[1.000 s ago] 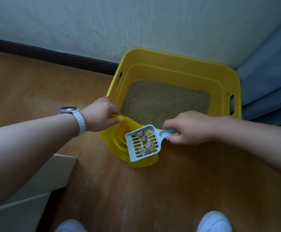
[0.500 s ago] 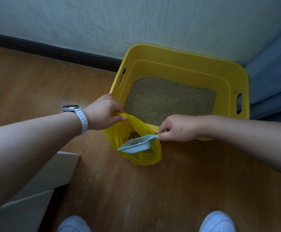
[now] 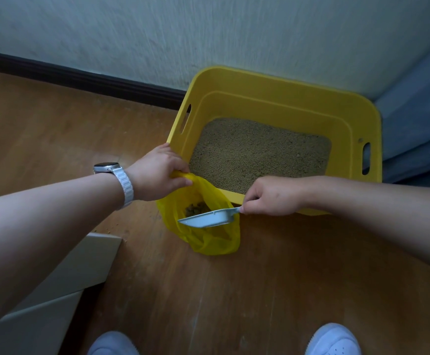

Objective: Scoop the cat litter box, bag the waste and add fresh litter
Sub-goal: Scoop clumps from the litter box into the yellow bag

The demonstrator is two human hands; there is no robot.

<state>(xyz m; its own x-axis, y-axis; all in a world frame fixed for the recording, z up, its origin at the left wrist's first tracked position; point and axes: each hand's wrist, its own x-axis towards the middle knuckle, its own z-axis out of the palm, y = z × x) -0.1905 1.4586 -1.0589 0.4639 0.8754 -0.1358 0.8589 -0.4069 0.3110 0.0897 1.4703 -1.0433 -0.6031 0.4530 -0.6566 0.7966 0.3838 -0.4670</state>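
No writing legible — left hand [image 3: 157, 172] grips yellow bag [image 3: 208, 242] holding clumps [image 3: 196, 208]; right hand [image 3: 270, 196] pinches tilted scoop [image 3: 206, 220]; litter [image 3: 257, 152] fills yellow box [image 3: 285, 98].

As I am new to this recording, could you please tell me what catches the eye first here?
The bright yellow litter box stands out first, against the wall at upper right, with tan litter in it. Just in front of it, the left hand holds a yellow bag open, and the right hand holds a pale scoop tilted over its mouth.
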